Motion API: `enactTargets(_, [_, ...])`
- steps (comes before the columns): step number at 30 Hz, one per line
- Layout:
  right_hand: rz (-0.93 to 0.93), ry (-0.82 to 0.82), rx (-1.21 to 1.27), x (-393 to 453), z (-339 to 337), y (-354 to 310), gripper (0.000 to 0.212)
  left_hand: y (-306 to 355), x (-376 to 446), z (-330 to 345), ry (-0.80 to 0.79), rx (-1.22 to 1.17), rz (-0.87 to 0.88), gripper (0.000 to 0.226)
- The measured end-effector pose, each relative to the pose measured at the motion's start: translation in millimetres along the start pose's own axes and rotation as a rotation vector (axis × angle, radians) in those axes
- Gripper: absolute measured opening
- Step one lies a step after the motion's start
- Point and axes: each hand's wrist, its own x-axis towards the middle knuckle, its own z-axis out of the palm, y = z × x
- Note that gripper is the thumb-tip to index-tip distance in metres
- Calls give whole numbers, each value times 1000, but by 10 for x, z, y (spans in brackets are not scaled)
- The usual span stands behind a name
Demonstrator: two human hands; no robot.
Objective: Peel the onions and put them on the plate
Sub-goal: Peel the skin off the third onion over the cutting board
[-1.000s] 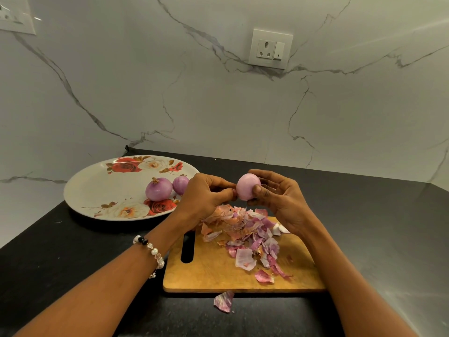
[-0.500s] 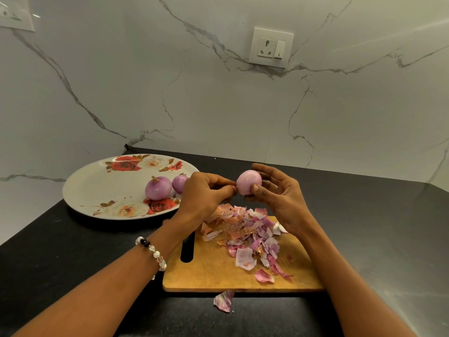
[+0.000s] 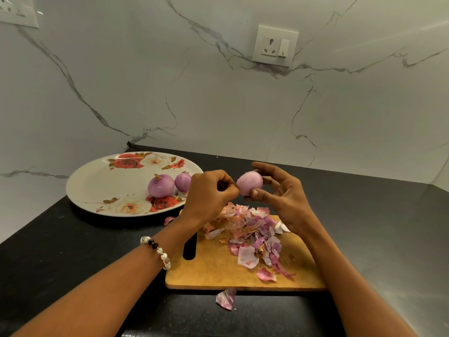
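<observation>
My right hand (image 3: 281, 198) holds a pale pink peeled onion (image 3: 249, 183) between thumb and fingers, above the wooden cutting board (image 3: 218, 271). My left hand (image 3: 209, 193) is curled beside it, its fingertips pinching at the onion's left end. A heap of onion skins (image 3: 250, 232) covers the far half of the board. On the floral plate (image 3: 102, 183) to the left lie two peeled onions, a larger one (image 3: 160, 186) and a smaller one (image 3: 182, 181) partly hidden behind my left hand.
The black counter (image 3: 376, 239) meets a marble wall with a socket (image 3: 275, 46). One loose skin (image 3: 226, 298) lies on the counter in front of the board, another (image 3: 169, 220) between plate and board.
Both hands have risen slightly with the onion. My right hand has turned the onion, its fingers opening more around it, while my left fingertips stay at its left end.
</observation>
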Motion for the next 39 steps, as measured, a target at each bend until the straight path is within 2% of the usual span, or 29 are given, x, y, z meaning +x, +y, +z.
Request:
enactTargets(5, [78, -20, 196, -28, -2, -33, 75, 3, -7, 15, -53, -59, 1, 3])
enactTargets(11, [113, -35, 291, -16, -7, -29, 81, -29, 47, -14, -22, -149, -98, 4])
enactTargets(17, [87, 15, 203, -14, -4, -47, 76, 13, 12, -12, -38, -158, -67, 14])
enactTargets(22, [32, 32, 40, -18, -2, -22, 56, 2, -26, 26, -11, -77, -23, 15])
enactTargets(25, [5, 17, -29, -3, 11, -13, 52, -19, -24, 34, 21, -26, -10, 14])
enactTargets(39, [-21, 17, 2, -13, 21, -25, 52, -61, 11, 58, 4, 72, 74, 6])
